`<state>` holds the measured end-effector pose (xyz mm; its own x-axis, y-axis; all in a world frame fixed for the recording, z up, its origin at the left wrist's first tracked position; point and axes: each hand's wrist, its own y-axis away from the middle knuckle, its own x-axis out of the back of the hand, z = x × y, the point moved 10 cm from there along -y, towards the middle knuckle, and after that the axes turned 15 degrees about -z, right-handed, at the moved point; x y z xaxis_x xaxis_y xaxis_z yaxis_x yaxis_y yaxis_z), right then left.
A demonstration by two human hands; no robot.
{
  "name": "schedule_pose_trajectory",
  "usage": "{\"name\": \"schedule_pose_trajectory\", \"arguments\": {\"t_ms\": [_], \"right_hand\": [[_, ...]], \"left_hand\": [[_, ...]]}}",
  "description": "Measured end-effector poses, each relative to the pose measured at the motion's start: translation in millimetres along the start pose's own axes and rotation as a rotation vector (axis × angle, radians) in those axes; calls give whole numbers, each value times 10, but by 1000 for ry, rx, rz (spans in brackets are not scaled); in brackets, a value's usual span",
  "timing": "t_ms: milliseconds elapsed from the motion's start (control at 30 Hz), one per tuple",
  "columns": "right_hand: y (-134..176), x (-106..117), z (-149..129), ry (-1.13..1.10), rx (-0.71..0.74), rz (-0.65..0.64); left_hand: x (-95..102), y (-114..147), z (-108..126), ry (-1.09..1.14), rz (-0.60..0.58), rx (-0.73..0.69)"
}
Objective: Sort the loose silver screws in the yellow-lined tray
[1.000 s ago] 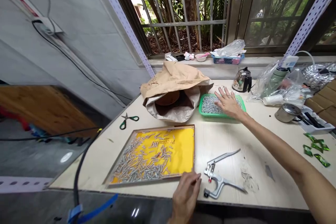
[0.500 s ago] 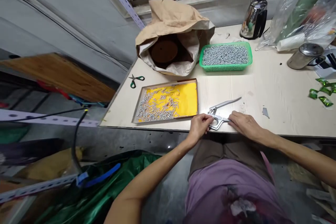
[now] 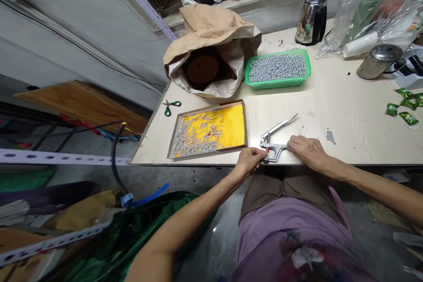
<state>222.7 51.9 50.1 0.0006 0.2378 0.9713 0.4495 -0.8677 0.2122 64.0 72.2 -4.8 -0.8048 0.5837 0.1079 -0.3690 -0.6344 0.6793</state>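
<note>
Right grip clamped on the pliers handle, left grip pinched together at its head (apparently on a small part).

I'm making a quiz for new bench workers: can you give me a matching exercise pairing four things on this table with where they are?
Things:
1. press pliers
2. scissors
3. green basket
4. kettle

Places:
A. by the window ledge, at the table's far edge
B. right of the brown paper sack
C. between the left hand and the right hand
D. left of the yellow-lined tray

Pairs: 1-C, 2-D, 3-B, 4-A
</note>
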Motion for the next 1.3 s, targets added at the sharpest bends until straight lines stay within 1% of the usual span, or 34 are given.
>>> {"name": "schedule_pose_trajectory", "arguments": {"t_ms": [200, 300, 400, 467, 533, 600, 733, 800, 867, 900, 933, 1000, 1033, 1067, 1100, 1133, 1200, 1233, 1300], "right_hand": [[-46, -16, 40, -56, -8, -106], [-92, 32, 125, -117, 64, -115], [-219, 85, 310, -166, 114, -71], [-343, 42, 417, -170, 130, -102], [-447, -18, 460, -151, 148, -155], [-499, -27, 456, -121, 160, -175], [-462, 75, 365, -81, 192, -145], [-420, 108, 331, -47, 181, -149], [-383, 118, 317, -25, 153, -166], [-365, 122, 309, -25, 143, -170], [-349, 126, 297, -32, 138, -171], [-320, 133, 267, -47, 138, -162], [-309, 136, 252, -49, 139, -155], [-299, 138, 240, -48, 139, -148], [-291, 139, 234, -48, 136, -143], [-283, 140, 235, -48, 130, -141], [-261, 135, 245, -57, 126, -157], [-245, 130, 252, -64, 127, -173], [-203, 128, 295, -71, 99, -206]], "left_hand": [[-46, -32, -37, -77, -83, 110], [-48, -64, -43, -73, -110, 131], [-44, -75, -40, -72, -108, 137], [-42, -63, -32, -73, -98, 138], [-51, -42, -24, -74, -94, 142], [-72, -25, -18, -73, -104, 148], [-91, -18, -18, -74, -118, 150], [-80, -12, -36, -89, -123, 159], [-46, 10, -27, -165, -112, 153], [-5, 27, 28, -246, -76, 114], [45, 52, 132, -353, -12, 40], [78, 137, 441, -597, 145, -184], [33, 182, 598, -711, 208, -309], [-55, 204, 727, -810, 238, -424], [-173, 196, 826, -895, 234, -524], [-305, 160, 898, -967, 204, -608], [-550, 42, 985, -1083, 112, -730], [-645, -29, 1004, -1126, 58, -760], [-763, -159, 1008, -1190, -33, -762]]}}
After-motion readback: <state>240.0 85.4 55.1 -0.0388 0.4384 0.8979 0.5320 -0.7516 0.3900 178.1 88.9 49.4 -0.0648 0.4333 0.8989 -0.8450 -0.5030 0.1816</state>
